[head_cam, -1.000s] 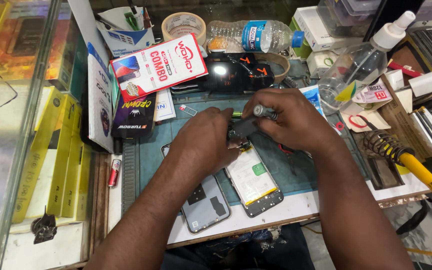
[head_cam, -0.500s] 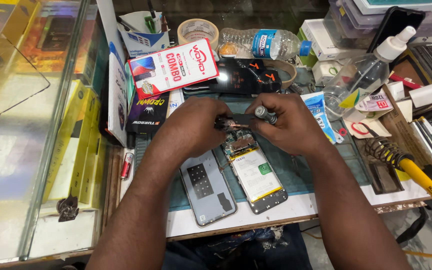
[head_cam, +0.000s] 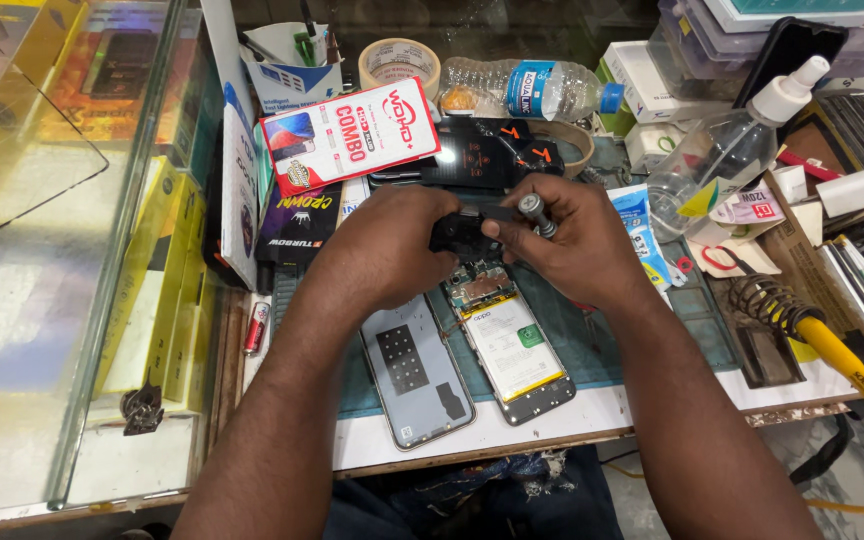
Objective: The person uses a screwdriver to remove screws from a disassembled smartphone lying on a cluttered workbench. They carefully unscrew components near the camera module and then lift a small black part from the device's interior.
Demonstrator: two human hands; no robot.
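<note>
Both hands meet over the top end of an opened phone [head_cam: 507, 340] that lies on the green mat [head_cam: 592, 350] at the middle of the tabletop [head_cam: 652, 400], its white battery facing up. The left hand [head_cam: 392, 250] is clenched around a small dark part [head_cam: 457, 232] at the phone's upper edge, fingers curled over it. The right hand [head_cam: 577, 245] is grasping a slim metal screwdriver [head_cam: 534, 212] between thumb and fingertips; its tip is hidden behind the fingers, so whether it sits in a screw cannot be told.

Compared with the views a second and half a second ago, the hands have kept their pinch over the same spot, while the camera has drifted so the phone sits nearer the frame's centre. The dark part now shows more clearly between the two hands. This reads as steady fine work at the phone's top end, not a change of step.

The detached back cover [head_cam: 417, 370] lies just beside the phone at its 9 o'clock. At 12 o'clock stand a red-and-white packet [head_cam: 347, 135], a tape roll [head_cam: 399, 62] and a water bottle [head_cam: 532, 88]. A spray bottle [head_cam: 727, 150] stands at 2 o'clock, and a yellow-handled soldering iron [head_cam: 832, 345] rests at 3 o'clock.
</note>
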